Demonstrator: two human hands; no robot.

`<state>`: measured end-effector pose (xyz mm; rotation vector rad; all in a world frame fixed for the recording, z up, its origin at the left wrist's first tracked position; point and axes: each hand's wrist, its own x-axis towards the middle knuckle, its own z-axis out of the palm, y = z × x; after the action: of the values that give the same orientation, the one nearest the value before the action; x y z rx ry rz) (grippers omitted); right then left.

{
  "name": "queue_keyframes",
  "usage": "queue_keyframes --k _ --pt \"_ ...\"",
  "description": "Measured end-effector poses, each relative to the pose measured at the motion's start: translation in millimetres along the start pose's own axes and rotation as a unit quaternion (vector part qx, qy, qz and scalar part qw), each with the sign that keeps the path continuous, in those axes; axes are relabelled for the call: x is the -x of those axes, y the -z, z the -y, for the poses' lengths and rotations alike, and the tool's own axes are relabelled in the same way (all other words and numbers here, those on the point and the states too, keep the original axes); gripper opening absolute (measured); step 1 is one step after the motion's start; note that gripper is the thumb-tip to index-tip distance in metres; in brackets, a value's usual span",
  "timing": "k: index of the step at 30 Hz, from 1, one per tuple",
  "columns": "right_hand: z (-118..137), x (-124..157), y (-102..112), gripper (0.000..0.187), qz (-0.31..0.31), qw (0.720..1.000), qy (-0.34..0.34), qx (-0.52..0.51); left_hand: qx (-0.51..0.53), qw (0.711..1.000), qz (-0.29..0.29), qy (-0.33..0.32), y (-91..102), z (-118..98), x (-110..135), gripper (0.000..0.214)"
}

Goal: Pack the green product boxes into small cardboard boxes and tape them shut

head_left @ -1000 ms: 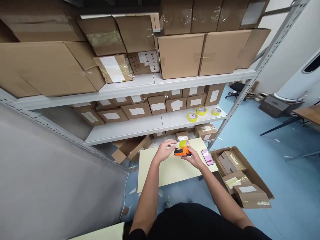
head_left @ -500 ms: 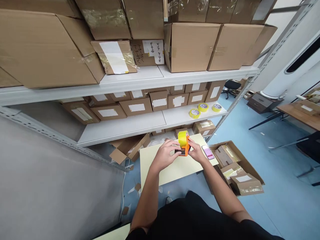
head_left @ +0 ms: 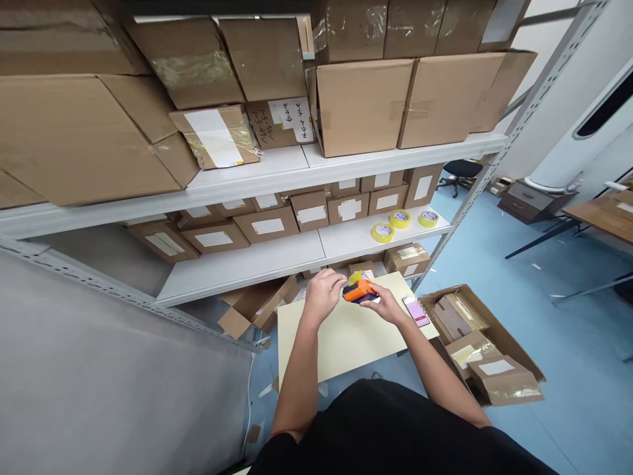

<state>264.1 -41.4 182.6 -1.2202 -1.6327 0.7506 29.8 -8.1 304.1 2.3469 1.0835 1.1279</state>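
Note:
Both my hands hold an orange tape dispenser (head_left: 359,290) with a yellow tape roll on it, just above a small pale yellow table (head_left: 341,340). My left hand (head_left: 324,293) is closed on the dispenser's left end. My right hand (head_left: 384,305) grips it from below and the right. A phone (head_left: 415,311) with a pink screen lies on the table's right edge, close to my right hand.
A grey metal rack (head_left: 277,175) stands behind the table, full of cardboard boxes. Three yellow tape rolls (head_left: 400,221) lie on its middle shelf. An open carton (head_left: 482,343) holding smaller boxes sits on the blue floor at right. A grey wall panel fills the left.
The dispenser stood upright between my hands half a second ago; it now lies tilted flat, with the yellow roll turned away. My hands stay together over the table.

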Motion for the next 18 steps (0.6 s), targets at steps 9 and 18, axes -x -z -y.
queue_keyframes --k 9,18 --pt "-23.9 -30.2 43.6 0.053 0.017 1.000 0.013 -0.010 -0.059 0.989 -0.136 -0.008 -37.9 -18.1 -24.6 0.032" --pt "-57.4 -48.2 33.4 0.047 -0.028 0.999 -0.013 -0.026 -0.063 0.993 -0.101 0.015 -27.2 -39.8 -47.3 0.031"
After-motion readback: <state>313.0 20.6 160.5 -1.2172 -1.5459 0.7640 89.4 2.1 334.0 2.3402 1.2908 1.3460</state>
